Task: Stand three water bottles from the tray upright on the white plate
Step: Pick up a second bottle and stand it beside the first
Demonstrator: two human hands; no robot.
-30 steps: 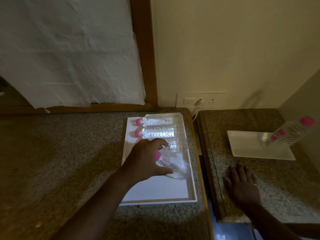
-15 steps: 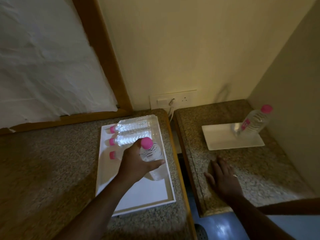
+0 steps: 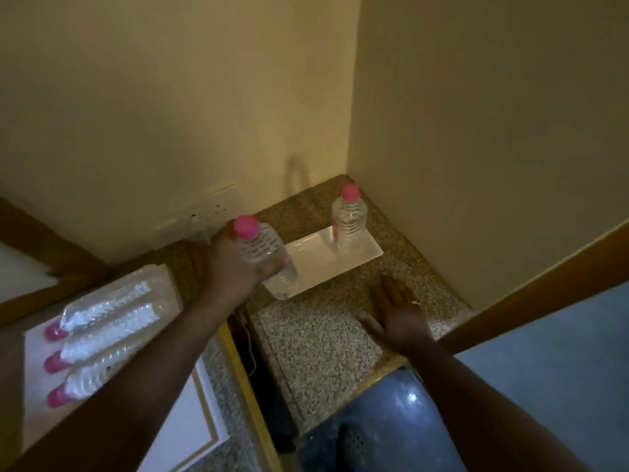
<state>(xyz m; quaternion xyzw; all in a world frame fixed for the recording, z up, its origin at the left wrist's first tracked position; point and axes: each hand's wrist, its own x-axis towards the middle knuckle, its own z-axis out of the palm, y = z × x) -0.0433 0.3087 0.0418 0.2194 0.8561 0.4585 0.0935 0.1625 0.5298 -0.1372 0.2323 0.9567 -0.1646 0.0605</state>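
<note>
Gripping a clear water bottle (image 3: 263, 248) around its middle, my left hand (image 3: 235, 267) has it at the near left corner of the white plate (image 3: 316, 264). Its pink cap (image 3: 246, 225) points up and leans a little toward the left, so the bottle is tilted rather than upright. Its base (image 3: 284, 290) sits low over the plate's corner; I cannot tell whether it touches the plate or hangs just above it.

My right hand (image 3: 396, 313) lies flat and open on the speckled stone counter (image 3: 320, 338), fingers spread, holding nothing. It is near the plate's front edge but apart from it, and well to the right of the bottle I am holding.

A second bottle (image 3: 349, 223) stands upright at the far right end of the plate, pink cap on top, close to the corner of the walls. It is apart from both hands.

Three more bottles (image 3: 109, 321) lie on their sides in a row on the white tray (image 3: 190, 417) at the left, caps pointing to the left, partly behind my left forearm. The tray has a thin gold line near its edge.

A pink patch of label shows on the standing bottle's left side, but it is too blurred to read. No brand or writing is legible on any bottle.
</note>
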